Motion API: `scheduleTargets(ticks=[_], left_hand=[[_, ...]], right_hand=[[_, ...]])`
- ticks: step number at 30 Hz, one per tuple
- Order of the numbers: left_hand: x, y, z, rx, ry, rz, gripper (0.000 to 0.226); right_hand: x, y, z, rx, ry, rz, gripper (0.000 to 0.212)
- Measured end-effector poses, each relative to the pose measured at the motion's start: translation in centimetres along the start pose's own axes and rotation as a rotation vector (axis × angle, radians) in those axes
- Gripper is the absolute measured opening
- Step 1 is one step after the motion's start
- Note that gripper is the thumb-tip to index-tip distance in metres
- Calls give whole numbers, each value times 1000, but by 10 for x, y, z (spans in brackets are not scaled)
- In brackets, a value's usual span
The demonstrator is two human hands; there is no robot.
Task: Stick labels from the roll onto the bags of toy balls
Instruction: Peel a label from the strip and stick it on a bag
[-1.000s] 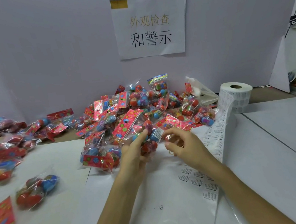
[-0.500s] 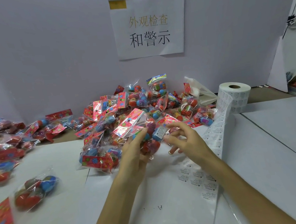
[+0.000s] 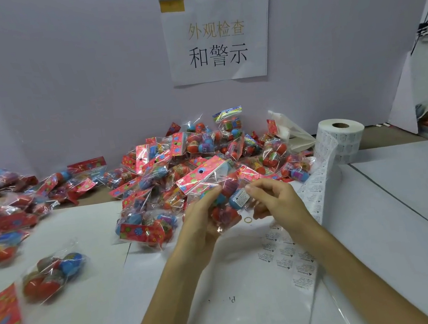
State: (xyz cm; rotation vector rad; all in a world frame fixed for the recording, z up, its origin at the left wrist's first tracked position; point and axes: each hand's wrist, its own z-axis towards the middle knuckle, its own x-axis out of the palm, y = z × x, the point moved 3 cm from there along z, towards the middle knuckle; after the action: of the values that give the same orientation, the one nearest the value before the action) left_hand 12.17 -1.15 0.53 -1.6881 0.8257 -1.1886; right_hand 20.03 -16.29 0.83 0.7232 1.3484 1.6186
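Observation:
My left hand (image 3: pixel 201 218) grips a clear bag of toy balls (image 3: pixel 209 178) with a red flowered header, held up in front of the pile. A small white label (image 3: pixel 241 197) sits on the bag's right side. My right hand (image 3: pixel 275 202) has its fingers curled, and their tips pinch the bag at the label's right edge. The white label roll (image 3: pixel 340 139) stands upright at the right. Its strip of labels (image 3: pixel 316 202) runs down across the table under my right forearm.
A big pile of bags (image 3: pixel 192 153) lies against the back wall. More bags lie at the left (image 3: pixel 3 200), and one lies alone at the front left (image 3: pixel 53 275). A small rubber band (image 3: pixel 247 220) lies below my hands. White sheets cover the table (image 3: pixel 405 218).
Half a second ago my right hand's fingers were spread, off the bag. They have now curled back onto the bag at the label. My left hand kept hold of the bag throughout.

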Motion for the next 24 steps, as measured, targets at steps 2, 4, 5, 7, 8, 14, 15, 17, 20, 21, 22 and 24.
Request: scheduleTargets(ticks=[2, 4, 5, 7, 8, 14, 15, 17, 20, 21, 22, 24], left_hand=[[1, -1, 0, 4, 3, 20, 26], [3, -2, -1, 32, 22, 48, 31], [4, -3, -2, 53, 32, 56, 34], [6, -2, -5, 97, 55, 78, 42], [7, 0, -5, 114, 59, 103, 43], [6, 3, -4, 168, -30, 125, 43], [6, 3, -5, 174, -35, 125, 41], [5, 2, -5, 183, -44, 132, 39], [5, 1, -4, 178, -61, 151, 40], [5, 0, -4, 174, -64, 151, 41], [5, 0, -5, 169, -67, 148, 44], [5, -1, -5, 161, -73, 139, 51]], right_hand=[[3, 0, -1, 19, 40, -16, 11], [6, -1, -2, 11, 42, -58, 18], [6, -1, -2, -3, 29, -75, 19], [5, -1, -2, -26, 10, -79, 17], [4, 0, -2, -31, 3, -71, 16], [2, 3, -3, -86, -57, -59, 13], [3, 3, -3, -84, -56, -45, 14], [3, 3, -3, -72, -47, -25, 16], [3, 3, -3, -48, -42, -14, 19], [3, 3, -3, -41, -38, -12, 19], [3, 3, -3, -31, -33, -7, 18], [4, 2, -3, 1, -18, 14, 16]])
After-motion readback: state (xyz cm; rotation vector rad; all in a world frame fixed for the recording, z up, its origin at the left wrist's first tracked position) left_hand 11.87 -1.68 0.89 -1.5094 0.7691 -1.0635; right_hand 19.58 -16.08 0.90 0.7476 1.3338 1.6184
